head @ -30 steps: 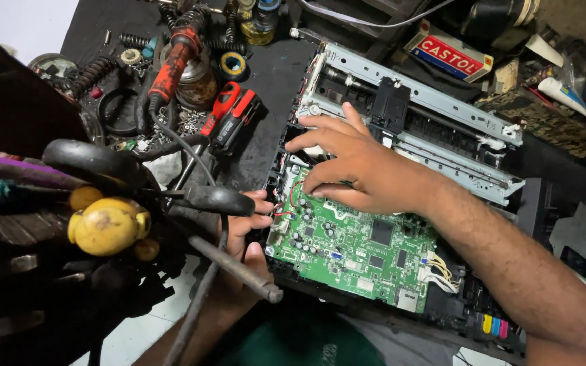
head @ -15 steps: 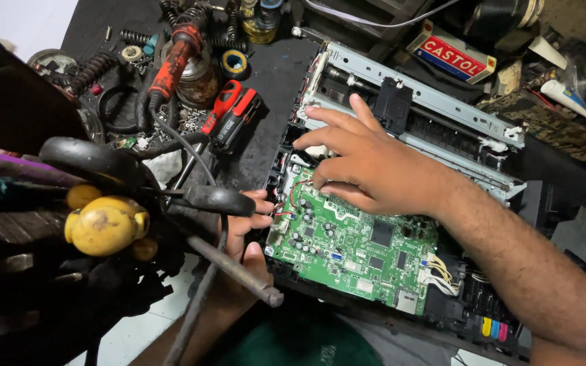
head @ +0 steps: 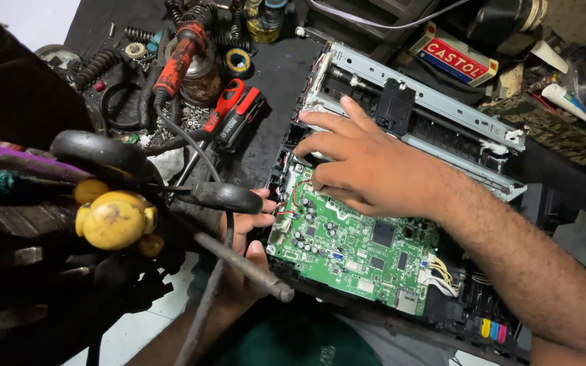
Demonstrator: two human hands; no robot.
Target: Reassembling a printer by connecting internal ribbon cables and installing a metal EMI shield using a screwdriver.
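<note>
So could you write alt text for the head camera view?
A right hand rests on a green circuit board inside an opened printer, while the left hand steadies the board's edge. Red-handled tools and springs lie on the dark workbench.

My right hand (head: 374, 169) lay palm down, fingers spread and slightly bent. My left hand (head: 249, 251) rested beneath it, fingers curled inward.

Two hands, the left hand (head: 249, 247) and the right hand (head: 367, 166), work over one green circuit board (head: 357, 247) inside one opened printer (head: 415, 135). On the dark tabletop (head: 279, 81): one red-handled soldering iron (head: 178, 61), one red screwdriver (head: 224, 105), one roll of tape (head: 237, 61), one red-and-white carton (head: 454, 56).
</note>
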